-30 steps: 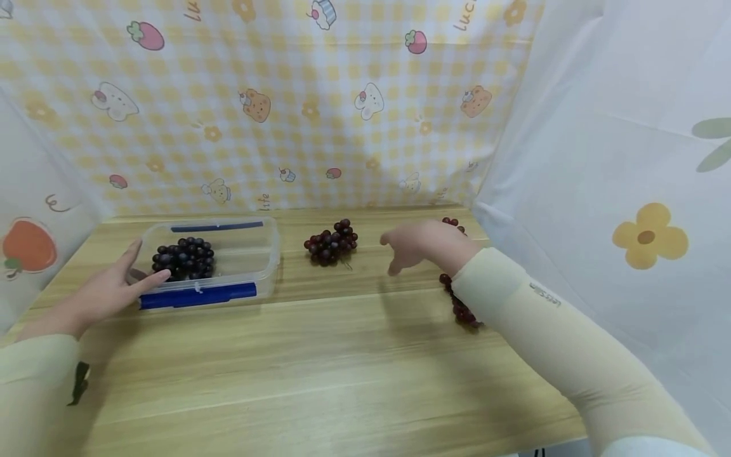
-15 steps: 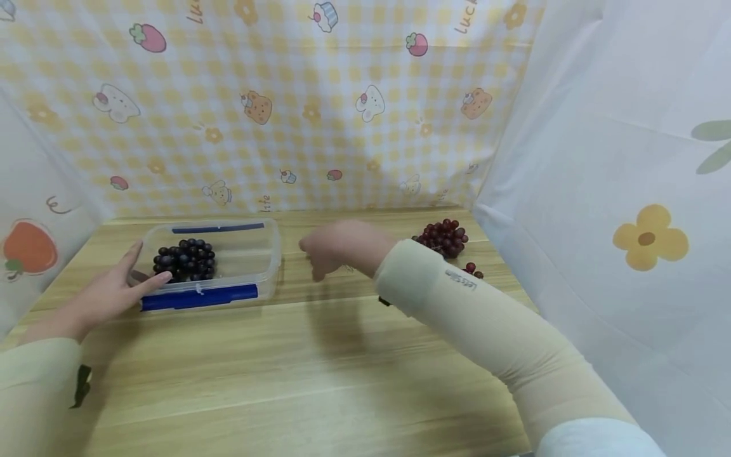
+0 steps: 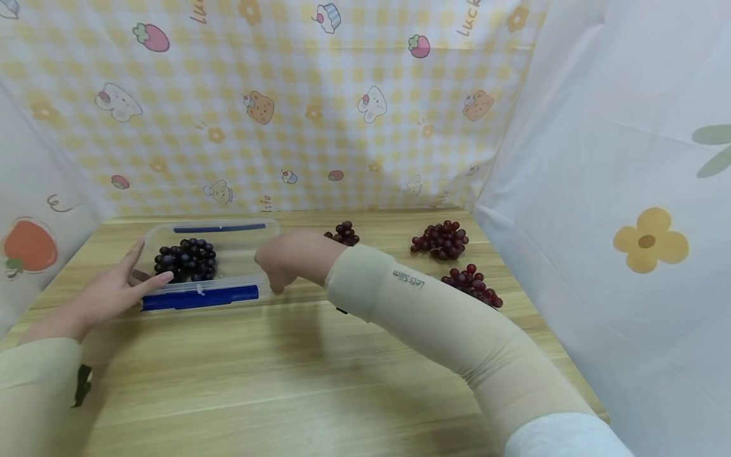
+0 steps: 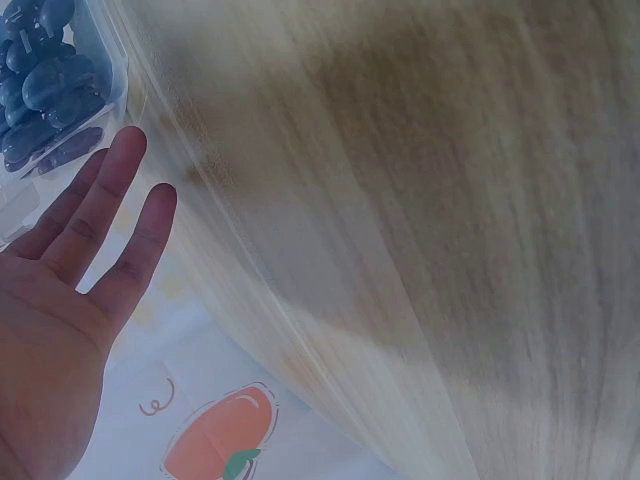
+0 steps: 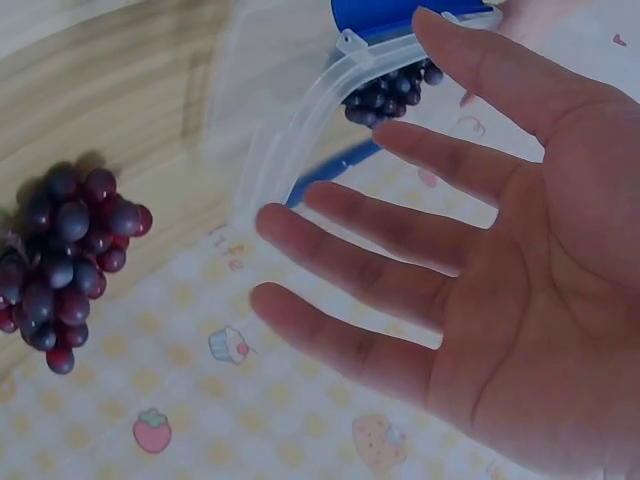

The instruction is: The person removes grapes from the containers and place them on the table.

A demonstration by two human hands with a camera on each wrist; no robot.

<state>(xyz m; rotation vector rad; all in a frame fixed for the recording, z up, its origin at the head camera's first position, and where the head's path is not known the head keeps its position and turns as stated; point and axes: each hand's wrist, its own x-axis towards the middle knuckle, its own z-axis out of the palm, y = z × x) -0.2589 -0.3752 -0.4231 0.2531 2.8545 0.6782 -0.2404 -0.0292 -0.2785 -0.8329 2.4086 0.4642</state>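
Observation:
A clear plastic food container [image 3: 242, 280] with blue clips [image 3: 200, 299] holds a bunch of dark grapes [image 3: 185, 257] in its left half. My left hand [image 3: 108, 291] spans the container's left end, thumb towards the front rim, fingers towards the back; in the left wrist view its fingers are extended beside the wall. My right hand [image 3: 302, 255] is at the container's right end. The right wrist view shows that palm with fingers spread and nothing held. Just right of it, partly hidden by the right arm, lies a red-purple bunch of grapes [image 3: 345, 233].
Two more red grape bunches lie on the table's right side, one farther back [image 3: 441, 241] and one nearer [image 3: 473, 285], partly behind the right sleeve. A yellow checked cloth [image 3: 320, 139] hangs behind the wooden table [image 3: 228, 381], with white cloth [image 3: 599, 190] at the right.
My right hand has swept left from near the right-hand grapes, past the middle bunch, to the container's right end. My left hand and the container have stayed in place.

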